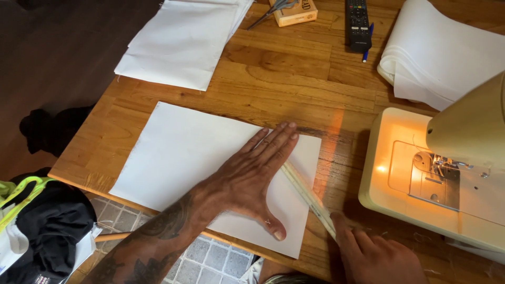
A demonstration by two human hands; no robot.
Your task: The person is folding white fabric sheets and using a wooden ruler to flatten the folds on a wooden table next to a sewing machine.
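flatly, left hand (252, 176) (fingers spread) on white fabric (179, 152), right hand (368, 252) touching ruler (307, 194)

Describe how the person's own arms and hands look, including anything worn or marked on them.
Both hands are bare: no gloves, and no sleeves in view. The left hand is broad, with a small dark mark near the thumb's base; its forearm carries dense dark tattoo patterns up to the wrist. The right hand shows only knuckles and fingers, unmarked as far as visible. No rings or watch can be made out.
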